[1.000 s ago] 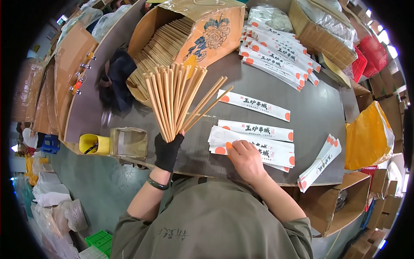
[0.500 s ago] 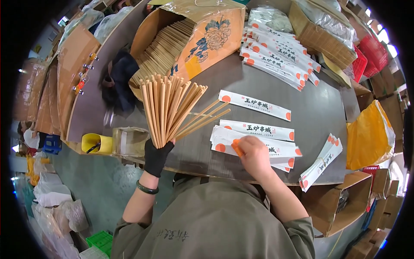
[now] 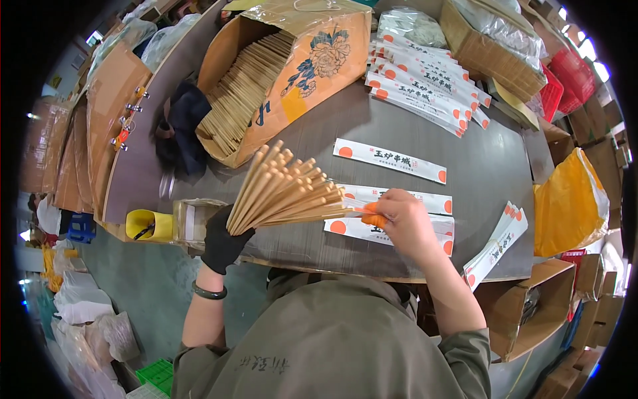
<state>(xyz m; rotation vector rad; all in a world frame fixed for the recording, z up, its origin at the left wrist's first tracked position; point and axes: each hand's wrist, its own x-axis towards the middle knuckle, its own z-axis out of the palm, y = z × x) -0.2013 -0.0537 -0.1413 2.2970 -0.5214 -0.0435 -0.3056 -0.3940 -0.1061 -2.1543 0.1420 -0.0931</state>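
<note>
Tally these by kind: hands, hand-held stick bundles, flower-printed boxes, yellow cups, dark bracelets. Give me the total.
Hands: 2 (left hand, right hand)
Held stick bundle: 1
Flower-printed box: 1
Yellow cup: 1
Dark bracelet: 1
Total: 6

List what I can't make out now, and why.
All in the head view:
Gripped ends of the tan wooden sticks: hidden in the black-gloved left hand.
Part of the white paper sleeves beneath the right hand: covered by it.
Dark item inside the yellow plastic cup: too small to identify.
Olive-green shirt: cut off by the lower edge.
</note>
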